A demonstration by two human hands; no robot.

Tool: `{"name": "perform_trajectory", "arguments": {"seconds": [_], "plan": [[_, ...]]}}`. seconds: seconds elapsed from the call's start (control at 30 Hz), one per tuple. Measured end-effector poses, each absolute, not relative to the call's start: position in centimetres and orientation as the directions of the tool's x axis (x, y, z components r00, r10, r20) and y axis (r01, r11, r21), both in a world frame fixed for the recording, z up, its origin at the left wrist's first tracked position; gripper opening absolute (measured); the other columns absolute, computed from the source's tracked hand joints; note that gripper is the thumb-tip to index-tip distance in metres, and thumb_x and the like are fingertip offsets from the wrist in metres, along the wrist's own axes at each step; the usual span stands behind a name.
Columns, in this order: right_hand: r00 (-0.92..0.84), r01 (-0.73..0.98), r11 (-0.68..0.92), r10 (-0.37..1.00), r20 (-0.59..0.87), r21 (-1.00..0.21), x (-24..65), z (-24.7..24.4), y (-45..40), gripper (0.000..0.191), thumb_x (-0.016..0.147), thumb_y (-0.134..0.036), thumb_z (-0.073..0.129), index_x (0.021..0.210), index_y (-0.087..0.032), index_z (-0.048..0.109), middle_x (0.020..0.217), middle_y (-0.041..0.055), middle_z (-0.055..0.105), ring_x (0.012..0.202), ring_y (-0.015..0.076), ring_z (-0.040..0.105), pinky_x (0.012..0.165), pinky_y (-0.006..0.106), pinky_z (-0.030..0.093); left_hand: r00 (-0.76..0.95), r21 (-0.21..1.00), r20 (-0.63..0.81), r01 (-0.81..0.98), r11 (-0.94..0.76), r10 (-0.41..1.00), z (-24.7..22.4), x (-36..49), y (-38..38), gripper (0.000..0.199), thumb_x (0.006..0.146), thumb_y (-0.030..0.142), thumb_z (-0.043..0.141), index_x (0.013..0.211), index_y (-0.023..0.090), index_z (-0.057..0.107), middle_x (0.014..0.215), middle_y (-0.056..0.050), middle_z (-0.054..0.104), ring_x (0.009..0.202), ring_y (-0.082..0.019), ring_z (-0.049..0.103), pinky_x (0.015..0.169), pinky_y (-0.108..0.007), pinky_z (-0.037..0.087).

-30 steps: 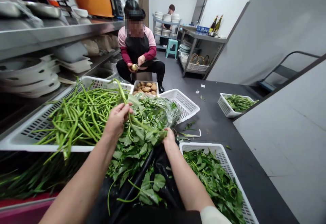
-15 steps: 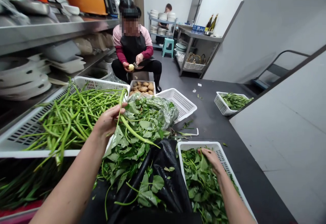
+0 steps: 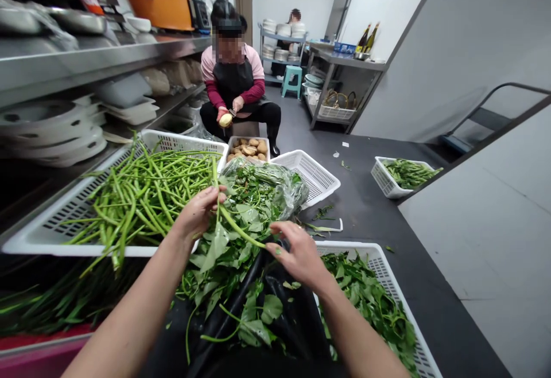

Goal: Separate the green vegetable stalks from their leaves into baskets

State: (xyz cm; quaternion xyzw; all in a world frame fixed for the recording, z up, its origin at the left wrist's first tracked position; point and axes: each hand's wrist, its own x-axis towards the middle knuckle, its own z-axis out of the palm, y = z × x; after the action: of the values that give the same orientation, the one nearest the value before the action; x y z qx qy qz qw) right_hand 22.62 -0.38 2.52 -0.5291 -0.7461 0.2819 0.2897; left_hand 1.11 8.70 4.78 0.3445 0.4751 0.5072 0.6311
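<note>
An orange pot [image 3: 161, 2] on a steel shelf [image 3: 107, 60]

Bright light overall, the metal shelf [image 3: 107, 61] softly blurred.

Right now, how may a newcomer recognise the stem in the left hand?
Find the large white basket at left, heaped with green stems. Near its right side, the left hand holds a single stem. Unlike those, it is raised, its lower end at the right hand.

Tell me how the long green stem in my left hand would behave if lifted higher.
The stem looks fairly stiff, bowing only gently between left hand and right hand. It's probably light, being so slender. The leaf hanging below the left hand looks thin and may flop.
</note>
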Motion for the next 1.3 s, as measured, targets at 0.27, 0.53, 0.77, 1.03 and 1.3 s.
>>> {"name": "perform_trajectory", "arguments": {"seconds": [0.27,0.53,0.77,1.03,1.3], "plan": [[-0.344,0.789,0.333,0.936,0.077,-0.516,18.1,0.6,1.3,0.024,0.082,-0.012,0.039,0.098,-0.015,0.057,0.084,0.0104,0.067,0.072,0.0203,0.060,0.062,0.026,0.036,0.252,0.939,-0.304,-0.086,0.334,0.919,2.8,4.3,5.5,0.038,0.058,0.038,0.075,0.085,0.018,0.057,0.085,-0.006,0.067,0.076,-0.018,0.059,0.061,-0.026,0.044],[-0.267,0.671,0.231,0.962,0.061,-0.705,23.0,0.4,-1.0,0.027,0.090,-0.031,0.032,0.069,-0.020,0.047,0.058,-0.0003,0.047,0.053,0.0126,0.043,0.053,0.023,0.028,0.396,0.958,-0.235,0.248,0.143,0.888,2.4,1.7,8.3,0.019,0.060,0.035,0.069,0.057,0.018,0.062,0.058,-0.001,0.058,0.055,-0.014,0.049,0.053,-0.025,0.036],[-0.175,0.129,-0.165,0.967,-0.186,-0.978,24.8,-0.5,-2.9,0.040,0.083,-0.058,0.041,0.071,-0.020,0.045,0.046,-0.0083,0.032,0.039,0.0075,0.026,0.039,0.020,0.020,-0.073,0.921,-0.098,0.370,0.118,0.993,1.7,0.1,9.9,0.022,0.051,0.028,0.072,0.069,0.020,0.061,0.072,-0.004,0.062,0.076,-0.024,0.055,0.061,-0.027,0.037],[-0.113,0.103,-0.162,0.978,-0.173,-0.981,21.6,-2.5,-2.6,0.042,0.083,-0.058,0.041,0.068,-0.019,0.045,0.047,-0.0061,0.041,0.039,0.0067,0.031,0.039,0.020,0.024,0.457,0.873,-0.169,0.481,-0.083,0.873,0.9,6.9,1.1,0.032,0.082,0.044,0.042,0.067,0.021,0.059,0.067,0.000,0.062,0.066,-0.019,0.056,0.063,-0.028,0.039],[-0.076,0.170,-0.167,0.980,-0.182,-0.971,22.7,-2.2,-5.0,0.044,0.085,-0.059,0.035,0.069,-0.019,0.044,0.047,-0.0067,0.036,0.043,0.0079,0.032,0.043,0.020,0.025,0.056,0.740,-0.144,0.669,0.070,0.988,-2.0,3.3,3.0,0.030,0.082,0.041,0.042,0.072,0.021,0.062,0.081,-0.005,0.066,0.083,-0.023,0.058,0.075,-0.032,0.041]]}}
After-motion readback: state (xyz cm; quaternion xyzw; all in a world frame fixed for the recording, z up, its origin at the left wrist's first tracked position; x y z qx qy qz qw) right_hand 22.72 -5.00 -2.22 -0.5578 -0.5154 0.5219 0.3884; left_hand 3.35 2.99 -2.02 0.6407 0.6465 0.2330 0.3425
